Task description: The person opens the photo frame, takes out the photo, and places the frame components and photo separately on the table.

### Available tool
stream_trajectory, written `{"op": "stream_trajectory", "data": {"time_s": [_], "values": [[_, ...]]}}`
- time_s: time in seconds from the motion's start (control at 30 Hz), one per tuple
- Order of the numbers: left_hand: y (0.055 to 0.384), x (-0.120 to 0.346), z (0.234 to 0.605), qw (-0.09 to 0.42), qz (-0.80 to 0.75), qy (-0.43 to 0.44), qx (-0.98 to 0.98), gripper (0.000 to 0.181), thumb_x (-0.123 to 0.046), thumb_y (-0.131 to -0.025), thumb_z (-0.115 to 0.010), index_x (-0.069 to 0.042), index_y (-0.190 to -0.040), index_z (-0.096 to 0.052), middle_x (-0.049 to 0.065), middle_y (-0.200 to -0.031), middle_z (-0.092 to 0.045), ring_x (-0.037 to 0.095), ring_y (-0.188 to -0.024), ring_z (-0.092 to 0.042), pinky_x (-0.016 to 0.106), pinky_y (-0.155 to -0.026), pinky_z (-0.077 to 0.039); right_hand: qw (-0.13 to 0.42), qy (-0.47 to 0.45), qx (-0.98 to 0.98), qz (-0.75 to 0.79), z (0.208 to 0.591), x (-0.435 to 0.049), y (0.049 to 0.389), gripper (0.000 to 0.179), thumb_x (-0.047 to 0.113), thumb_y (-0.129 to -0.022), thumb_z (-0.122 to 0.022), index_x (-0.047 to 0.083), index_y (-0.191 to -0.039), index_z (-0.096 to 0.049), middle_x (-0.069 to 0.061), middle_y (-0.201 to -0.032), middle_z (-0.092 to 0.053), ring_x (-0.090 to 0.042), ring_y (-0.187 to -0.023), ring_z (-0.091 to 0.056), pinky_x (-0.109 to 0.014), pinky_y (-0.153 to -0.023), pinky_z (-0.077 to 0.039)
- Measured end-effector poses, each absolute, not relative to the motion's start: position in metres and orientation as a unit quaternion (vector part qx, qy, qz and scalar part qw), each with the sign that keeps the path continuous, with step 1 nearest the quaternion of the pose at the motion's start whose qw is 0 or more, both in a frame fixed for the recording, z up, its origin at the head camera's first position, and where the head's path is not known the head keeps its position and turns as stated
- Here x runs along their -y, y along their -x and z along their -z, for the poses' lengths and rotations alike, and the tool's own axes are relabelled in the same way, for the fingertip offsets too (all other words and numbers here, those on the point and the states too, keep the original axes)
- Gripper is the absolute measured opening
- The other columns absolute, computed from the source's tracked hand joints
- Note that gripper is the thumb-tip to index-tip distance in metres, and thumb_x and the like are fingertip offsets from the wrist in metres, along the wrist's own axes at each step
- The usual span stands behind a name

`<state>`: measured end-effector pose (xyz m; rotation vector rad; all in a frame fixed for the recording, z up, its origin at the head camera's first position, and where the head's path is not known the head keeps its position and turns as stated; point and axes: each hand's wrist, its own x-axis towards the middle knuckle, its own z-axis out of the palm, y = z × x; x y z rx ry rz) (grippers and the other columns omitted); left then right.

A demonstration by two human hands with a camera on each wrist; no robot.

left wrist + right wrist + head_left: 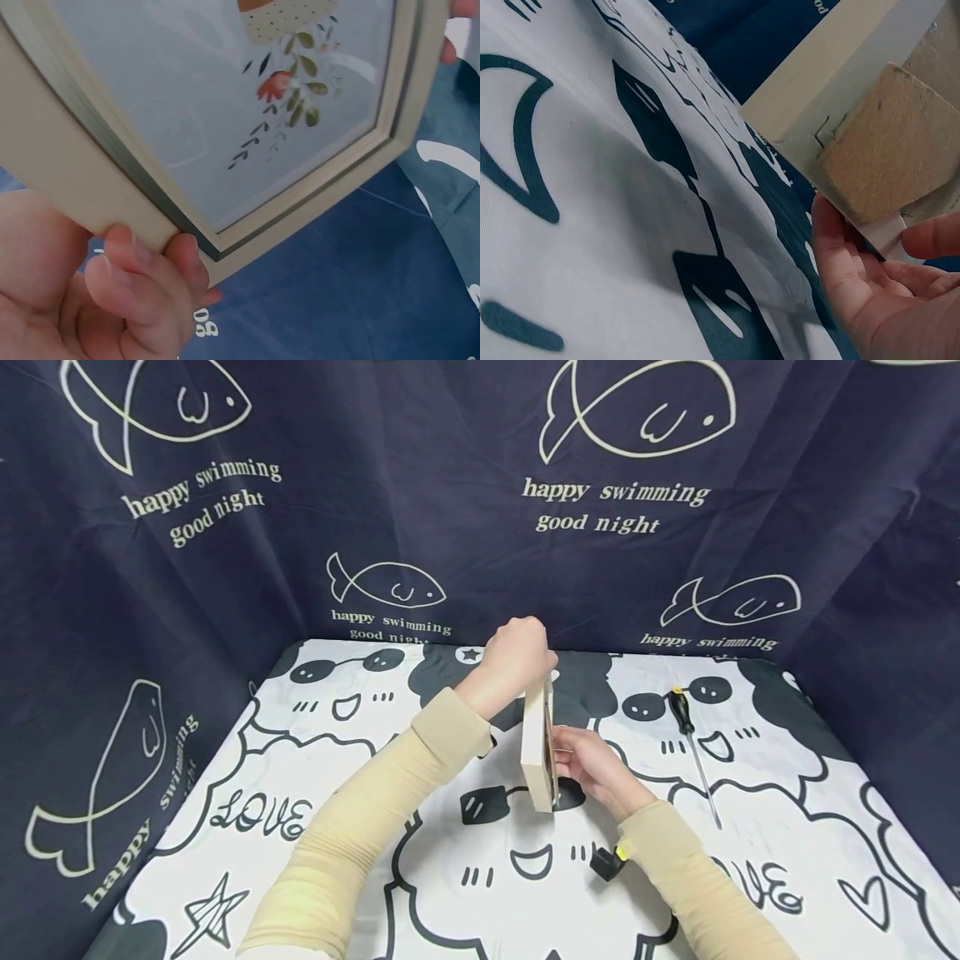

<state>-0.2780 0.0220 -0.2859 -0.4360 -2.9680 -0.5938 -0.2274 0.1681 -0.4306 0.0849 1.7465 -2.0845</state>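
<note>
A pale wood picture frame (534,752) stands almost edge-on between both hands in the head view. My left hand (517,647) grips its far upper end. In the left wrist view, the curled fingers of that hand hold a corner of the frame (300,225), whose front shows a printed flower picture (292,90). My right hand (588,764) is at the back side, lower down. The right wrist view shows its thumb and fingers pinching the edge beside a brown backing board piece (892,150). Small bent metal tabs (823,131) stick out near that board.
A screwdriver (684,714) with a black and yellow handle lies on the right of the patterned white cloth (247,860). A black and yellow object (606,862) lies by the right sleeve, partly hidden. A dark blue fish-print curtain (480,485) hangs behind and at the sides.
</note>
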Motion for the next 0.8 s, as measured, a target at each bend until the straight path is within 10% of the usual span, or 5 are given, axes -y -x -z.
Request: {"op": "stream_trajectory", "data": {"time_s": [0.27, 0.8], "values": [[0.284, -0.013, 0.29, 0.046, 0.218, 0.11, 0.969, 0.029, -0.031, -0.085, -0.065, -0.006, -0.099, -0.064, 0.007, -0.087, -0.065, 0.018, -0.073, -0.064, 0.031, -0.06, -0.052, 0.201, 0.001, -0.642, 0.74, 0.427, -0.178, 0.23, 0.027, 0.006, -0.098, -0.039, -0.008, -0.118, -0.049, 0.001, -0.078, -0.066, -0.009, -0.071, -0.063, -0.023, -0.065, -0.053], [0.292, 0.015, 0.302, 0.072, 0.25, 0.141, 0.955, 0.033, -0.03, -0.086, -0.063, -0.001, -0.101, -0.061, 0.012, -0.089, -0.065, 0.024, -0.078, -0.064, 0.033, -0.067, -0.053, 0.175, -0.015, -0.664, 0.726, 0.423, -0.185, 0.233, 0.041, 0.01, -0.1, -0.041, -0.015, -0.132, -0.035, 0.007, -0.078, -0.065, -0.004, -0.069, -0.062, -0.02, -0.065, -0.052]]}}
